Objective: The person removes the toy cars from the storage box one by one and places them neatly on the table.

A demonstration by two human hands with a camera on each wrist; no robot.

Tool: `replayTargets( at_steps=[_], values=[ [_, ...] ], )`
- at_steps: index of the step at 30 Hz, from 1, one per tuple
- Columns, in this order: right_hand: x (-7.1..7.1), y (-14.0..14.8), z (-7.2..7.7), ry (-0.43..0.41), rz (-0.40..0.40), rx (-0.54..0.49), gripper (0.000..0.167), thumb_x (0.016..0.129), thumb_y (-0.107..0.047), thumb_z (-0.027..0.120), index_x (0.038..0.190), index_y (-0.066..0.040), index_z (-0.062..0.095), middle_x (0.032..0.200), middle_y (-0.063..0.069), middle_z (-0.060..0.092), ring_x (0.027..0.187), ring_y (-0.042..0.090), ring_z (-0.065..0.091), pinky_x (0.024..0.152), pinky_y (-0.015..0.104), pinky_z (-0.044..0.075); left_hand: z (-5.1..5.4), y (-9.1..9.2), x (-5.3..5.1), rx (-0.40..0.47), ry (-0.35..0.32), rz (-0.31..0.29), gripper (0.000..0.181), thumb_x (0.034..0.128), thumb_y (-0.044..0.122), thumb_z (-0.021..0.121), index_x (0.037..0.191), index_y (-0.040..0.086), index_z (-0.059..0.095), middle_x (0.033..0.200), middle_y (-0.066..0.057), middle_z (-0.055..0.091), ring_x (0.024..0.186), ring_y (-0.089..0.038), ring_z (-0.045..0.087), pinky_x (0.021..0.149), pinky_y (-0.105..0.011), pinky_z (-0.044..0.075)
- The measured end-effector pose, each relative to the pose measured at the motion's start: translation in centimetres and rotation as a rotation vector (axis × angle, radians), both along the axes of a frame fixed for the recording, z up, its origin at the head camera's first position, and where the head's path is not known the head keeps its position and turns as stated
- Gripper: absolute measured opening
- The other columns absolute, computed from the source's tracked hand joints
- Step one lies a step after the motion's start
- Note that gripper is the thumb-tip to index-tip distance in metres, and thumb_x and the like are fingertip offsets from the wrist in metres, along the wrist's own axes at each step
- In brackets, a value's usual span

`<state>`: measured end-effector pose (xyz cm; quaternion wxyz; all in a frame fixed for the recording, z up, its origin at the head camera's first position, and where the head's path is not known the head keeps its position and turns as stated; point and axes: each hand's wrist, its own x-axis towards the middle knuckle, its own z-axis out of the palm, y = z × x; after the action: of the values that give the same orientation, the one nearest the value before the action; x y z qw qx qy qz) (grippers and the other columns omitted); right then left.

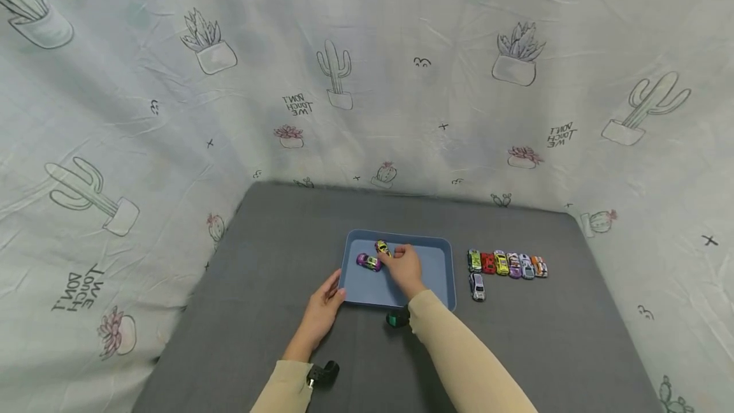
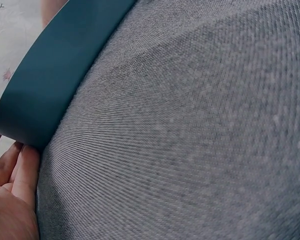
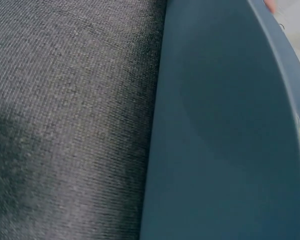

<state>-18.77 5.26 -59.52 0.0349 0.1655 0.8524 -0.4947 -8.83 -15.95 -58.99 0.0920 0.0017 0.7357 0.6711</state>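
A blue tray lies on the grey cloth. Inside it, my right hand pinches a yellow toy car with thumb and fingertips, close to a purple and green toy car on the tray floor. My left hand rests against the tray's front left corner, its fingers fairly straight. The left wrist view shows fingers touching that corner of the tray wall. In the right wrist view, the tray's front wall hides nearly all of the right hand and the cars.
Right of the tray stands a row of several toy cars, among them a green one, a red one and an orange and white one. A silver toy car sits in front of the row. Behind hangs a cactus-print cloth.
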Motion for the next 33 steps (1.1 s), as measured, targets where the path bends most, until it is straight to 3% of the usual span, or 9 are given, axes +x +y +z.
replayTargets(
  at_steps=[6, 12, 22, 30, 33],
  values=[
    [0.0, 0.0, 0.4, 0.013, -0.01, 0.002, 0.045, 0.082, -0.033, 0.078, 0.11, -0.002, 0.06, 0.096, 0.009, 0.059, 0.085, 0.023, 0.054, 0.073, 0.039, 0.048, -2.9, 0.1, -0.7, 0.0, 0.007, 0.027, 0.053, 0.1005, 0.019, 0.055, 0.151, 0.018, 0.036, 0.152, -0.013, 0.035, 0.137, -0.033, 0.034, 0.108, -0.045, 0.034],
    [0.0, 0.1, 0.3, 0.032, -0.01, -0.006, 0.039, 0.084, -0.026, 0.076, 0.109, 0.0, 0.061, 0.094, 0.01, 0.06, 0.085, 0.024, 0.056, 0.074, 0.04, 0.049, -3.1, 0.1, -0.7, -0.019, 0.024, 0.037, 0.053, 0.0999, 0.023, 0.056, 0.15, 0.018, 0.038, 0.15, -0.013, 0.038, 0.136, -0.033, 0.036, 0.108, -0.046, 0.035],
    [-0.3, 0.3, -0.3, 0.032, 0.017, 0.045, 0.034, 0.082, -0.02, 0.076, 0.107, -0.002, 0.062, 0.092, 0.008, 0.061, 0.083, 0.022, 0.057, 0.072, 0.038, 0.05, -2.2, 0.2, -0.5, -0.038, 0.031, 0.024, 0.053, 0.1002, 0.021, 0.055, 0.15, 0.017, 0.037, 0.151, -0.012, 0.037, 0.137, -0.032, 0.035, 0.109, -0.046, 0.034],
    [-0.4, 0.5, -0.2, 0.038, 0.048, 0.03, 0.034, 0.082, -0.018, 0.076, 0.108, -0.001, 0.062, 0.093, 0.009, 0.06, 0.084, 0.023, 0.056, 0.072, 0.038, 0.05, 1.1, 0.5, 0.0, -0.051, 0.039, 0.006, 0.053, 0.1006, 0.011, 0.053, 0.15, 0.006, 0.035, 0.15, -0.02, 0.035, 0.135, -0.039, 0.035, 0.107, -0.051, 0.034],
    [-0.3, 0.6, -0.2, 0.034, 0.054, 0.015, 0.035, 0.082, -0.019, 0.076, 0.109, 0.001, 0.063, 0.093, 0.009, 0.061, 0.084, 0.022, 0.057, 0.071, 0.037, 0.051, 1.2, 0.4, 0.1, -0.066, 0.014, 0.002, 0.053, 0.1008, 0.012, 0.053, 0.15, 0.008, 0.035, 0.151, -0.018, 0.035, 0.136, -0.037, 0.035, 0.108, -0.049, 0.034]
  ],
)
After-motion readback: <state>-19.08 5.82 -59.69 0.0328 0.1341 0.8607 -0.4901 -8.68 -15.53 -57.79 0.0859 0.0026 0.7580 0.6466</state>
